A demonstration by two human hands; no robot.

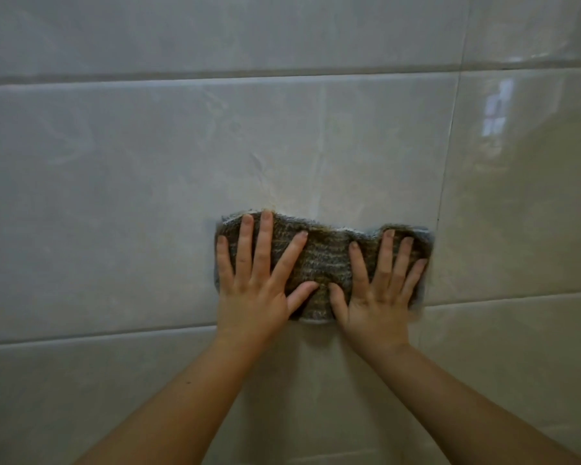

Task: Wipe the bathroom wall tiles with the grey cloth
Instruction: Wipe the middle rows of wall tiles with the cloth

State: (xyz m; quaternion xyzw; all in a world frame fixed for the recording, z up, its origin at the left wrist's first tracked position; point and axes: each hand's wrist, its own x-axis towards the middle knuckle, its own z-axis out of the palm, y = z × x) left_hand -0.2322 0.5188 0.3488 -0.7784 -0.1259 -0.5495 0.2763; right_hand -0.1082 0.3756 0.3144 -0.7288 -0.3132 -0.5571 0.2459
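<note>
A person is pressing a grey-brown, coarsely woven rectangular cloth [326,260] flat against a glossy, pale grey ceramic wall tile [114,196]; the cloth is lying stretched sideways across the lower right part of that large tile, its right edge sitting just beside a thin dark vertical grout line [446,162] and its bottom edge reaching almost to the pale horizontal joint [114,337] below.

The left hand [252,290] is covering the cloth's left half and the right hand [379,297] its right half; both are lying palm down with fingers [265,243] straight and spread wide, pinning the fabric rather than gripping it, and the two thumbs are pointing toward each other near the cloth's lower middle, close but apart; bare forearms are reaching up from the bottom of the view.

As for progress, the wiping is looking underway rather than finished; faint pale streaks [275,182] are showing just above the cloth, though whether they are wet wipe marks, residue or the tile's own marbling I cannot tell. The row above the darker horizontal grout line [215,75], the shiny tiles to the right carrying a bright window reflection [497,109], and the row below are giving no clear sign either way; judging by how small the cloth is against the wall in view, most of the surface is probably waiting to be covered.
</note>
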